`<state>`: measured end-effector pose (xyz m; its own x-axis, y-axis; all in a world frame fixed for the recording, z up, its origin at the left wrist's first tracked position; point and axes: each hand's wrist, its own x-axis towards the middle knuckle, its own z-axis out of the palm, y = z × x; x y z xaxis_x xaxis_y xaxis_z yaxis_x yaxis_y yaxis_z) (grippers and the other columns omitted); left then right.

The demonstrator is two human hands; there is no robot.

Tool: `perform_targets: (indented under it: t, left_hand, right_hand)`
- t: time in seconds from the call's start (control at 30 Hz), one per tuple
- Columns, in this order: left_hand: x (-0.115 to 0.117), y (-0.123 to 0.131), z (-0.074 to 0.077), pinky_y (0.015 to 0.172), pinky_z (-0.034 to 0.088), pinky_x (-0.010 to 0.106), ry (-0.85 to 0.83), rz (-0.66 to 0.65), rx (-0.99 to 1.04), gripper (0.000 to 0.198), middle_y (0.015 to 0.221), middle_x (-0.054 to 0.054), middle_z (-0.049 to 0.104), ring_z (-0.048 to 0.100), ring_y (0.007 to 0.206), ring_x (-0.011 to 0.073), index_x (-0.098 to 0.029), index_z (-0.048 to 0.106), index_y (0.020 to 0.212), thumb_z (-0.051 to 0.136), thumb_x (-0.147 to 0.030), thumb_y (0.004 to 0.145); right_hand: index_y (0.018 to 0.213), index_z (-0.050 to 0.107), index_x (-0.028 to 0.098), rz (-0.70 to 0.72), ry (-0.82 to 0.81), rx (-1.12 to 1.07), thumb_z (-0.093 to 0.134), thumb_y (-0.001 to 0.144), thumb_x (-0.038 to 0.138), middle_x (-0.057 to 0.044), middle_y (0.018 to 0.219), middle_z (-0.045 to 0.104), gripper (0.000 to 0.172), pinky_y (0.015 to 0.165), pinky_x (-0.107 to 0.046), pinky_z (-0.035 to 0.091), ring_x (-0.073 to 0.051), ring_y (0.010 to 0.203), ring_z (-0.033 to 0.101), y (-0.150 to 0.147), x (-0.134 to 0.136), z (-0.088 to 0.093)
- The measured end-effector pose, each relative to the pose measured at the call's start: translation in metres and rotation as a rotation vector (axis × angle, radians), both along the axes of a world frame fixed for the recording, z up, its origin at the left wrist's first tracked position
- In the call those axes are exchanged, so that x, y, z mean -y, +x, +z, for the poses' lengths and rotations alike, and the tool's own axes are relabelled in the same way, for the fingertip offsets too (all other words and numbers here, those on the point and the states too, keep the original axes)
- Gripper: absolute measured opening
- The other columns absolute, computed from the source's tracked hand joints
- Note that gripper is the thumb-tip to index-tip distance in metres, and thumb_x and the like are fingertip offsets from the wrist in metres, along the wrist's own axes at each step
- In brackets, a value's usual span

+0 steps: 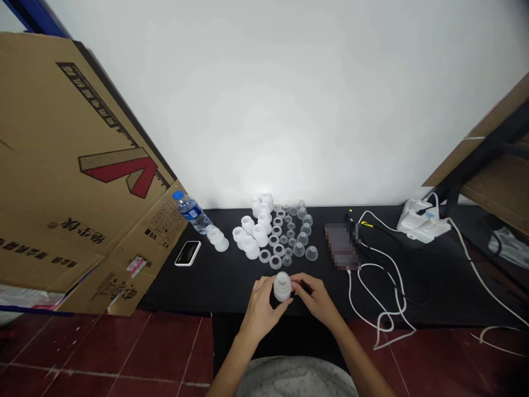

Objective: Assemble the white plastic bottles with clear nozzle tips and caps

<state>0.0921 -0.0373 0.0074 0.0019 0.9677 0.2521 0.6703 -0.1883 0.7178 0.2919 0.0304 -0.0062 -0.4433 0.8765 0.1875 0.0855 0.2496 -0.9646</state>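
My left hand (260,309) and my right hand (314,298) meet at the front of the black table. Between them they hold a white translucent bottle-shaped silicone part (282,288), its rounded top pointing away from me. Beyond my hands stand several white silicone cups (252,234), with several flat translucent rings (275,242) and small clear domes (303,238) laid out beside them.
A water bottle (192,214) lies on the table next to a black phone (188,253). To the right are a pixelated flat object (341,245), white cables (384,292) and a white plug block (417,223). A large cardboard sheet (82,165) leans at the left.
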Motion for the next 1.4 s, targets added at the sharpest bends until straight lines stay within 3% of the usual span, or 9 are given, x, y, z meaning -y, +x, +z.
perform_targets:
  t: [0.27, 0.43, 0.53, 0.6, 0.73, 0.87, 1.07, 1.23, 1.4]
  left_hand:
    - [0.002, -0.034, -0.028, 0.098, 0.057, 0.049, 0.073, 0.229, -0.009, 0.054, 0.121, 0.014, 0.074, 0.07, 0.112, 0.0329, -0.022, 0.061, 0.14, 0.078, -0.043, 0.094]
    - [0.0, -0.064, -0.025, 0.091, 0.059, 0.044, 0.02, 0.378, 0.035, 0.063, 0.115, 0.013, 0.076, 0.074, 0.103, 0.0302, -0.02, 0.058, 0.14, 0.081, -0.049, 0.089]
    - [0.004, -0.067, -0.016, 0.088, 0.059, 0.041, -0.05, 0.272, 0.095, 0.052, 0.107, 0.009, 0.078, 0.074, 0.095, 0.0271, -0.02, 0.063, 0.129, 0.08, -0.049, 0.089]
    - [0.01, -0.062, -0.012, 0.087, 0.059, 0.039, -0.113, 0.14, 0.213, 0.054, 0.105, 0.008, 0.08, 0.075, 0.094, 0.0256, -0.021, 0.06, 0.135, 0.077, -0.049, 0.092]
    - [0.019, -0.047, -0.01, 0.096, 0.06, 0.043, -0.21, -0.024, 0.506, 0.082, 0.116, 0.012, 0.081, 0.078, 0.108, 0.0288, -0.023, 0.033, 0.162, 0.073, -0.051, 0.096]
    - [0.021, -0.042, -0.009, 0.099, 0.06, 0.047, -0.265, -0.065, 0.625, 0.102, 0.121, 0.016, 0.081, 0.078, 0.112, 0.0315, -0.025, 0.014, 0.17, 0.075, -0.054, 0.094]
    - [0.021, -0.048, -0.008, 0.099, 0.059, 0.049, -0.268, -0.134, 0.658, 0.108, 0.119, 0.017, 0.08, 0.079, 0.111, 0.0336, -0.026, 0.009, 0.172, 0.076, -0.056, 0.093]
    - [0.02, -0.048, -0.009, 0.084, 0.063, 0.044, -0.294, -0.243, 0.821, 0.119, 0.114, 0.016, 0.08, 0.081, 0.102, 0.033, -0.029, -0.002, 0.173, 0.079, -0.058, 0.091]
    - [0.02, -0.048, -0.011, 0.081, 0.064, 0.042, -0.284, -0.255, 0.843, 0.12, 0.112, 0.017, 0.078, 0.079, 0.108, 0.0354, -0.028, 0.002, 0.174, 0.079, -0.062, 0.089]
  right_hand:
    - [0.108, 0.079, 0.024, -0.043, 0.092, 0.134, 0.059, 0.108, 0.043, -0.006, 0.092, 0.08, 0.027, 0.081, -0.034, 0.057, -0.023, 0.085, 0.074, -0.008, 0.004, 0.002]
    - [0.107, 0.077, 0.024, -0.059, 0.112, 0.158, 0.06, 0.107, 0.034, -0.006, 0.095, 0.08, 0.02, 0.078, -0.033, 0.056, -0.023, 0.083, 0.074, -0.009, 0.003, -0.004]
    - [0.108, 0.077, 0.024, -0.062, 0.12, 0.165, 0.059, 0.106, 0.033, -0.006, 0.097, 0.08, 0.02, 0.078, -0.032, 0.056, -0.023, 0.085, 0.074, -0.009, 0.003, -0.005]
    - [0.107, 0.077, 0.024, -0.068, 0.121, 0.164, 0.059, 0.106, 0.033, -0.006, 0.097, 0.08, 0.021, 0.077, -0.032, 0.057, -0.023, 0.085, 0.074, -0.009, 0.003, -0.004]
    - [0.106, 0.078, 0.024, -0.072, 0.113, 0.174, 0.059, 0.107, 0.037, -0.007, 0.094, 0.08, 0.023, 0.078, -0.033, 0.058, -0.023, 0.084, 0.074, -0.009, 0.003, -0.002]
    - [0.103, 0.077, 0.024, -0.066, 0.112, 0.185, 0.058, 0.108, 0.04, -0.007, 0.091, 0.079, 0.025, 0.076, -0.033, 0.057, -0.024, 0.082, 0.074, -0.01, 0.002, 0.0]
    - [0.103, 0.077, 0.025, -0.067, 0.103, 0.172, 0.058, 0.108, 0.043, -0.007, 0.09, 0.079, 0.026, 0.073, -0.034, 0.058, -0.025, 0.08, 0.074, -0.012, 0.001, 0.002]
    - [0.104, 0.077, 0.025, -0.07, 0.118, 0.191, 0.058, 0.108, 0.04, -0.006, 0.09, 0.079, 0.025, 0.073, -0.034, 0.057, -0.024, 0.078, 0.074, -0.012, 0.001, 0.001]
    - [0.105, 0.077, 0.025, -0.071, 0.115, 0.202, 0.058, 0.109, 0.04, -0.006, 0.09, 0.079, 0.025, 0.073, -0.034, 0.056, -0.024, 0.079, 0.073, -0.012, 0.001, 0.0]
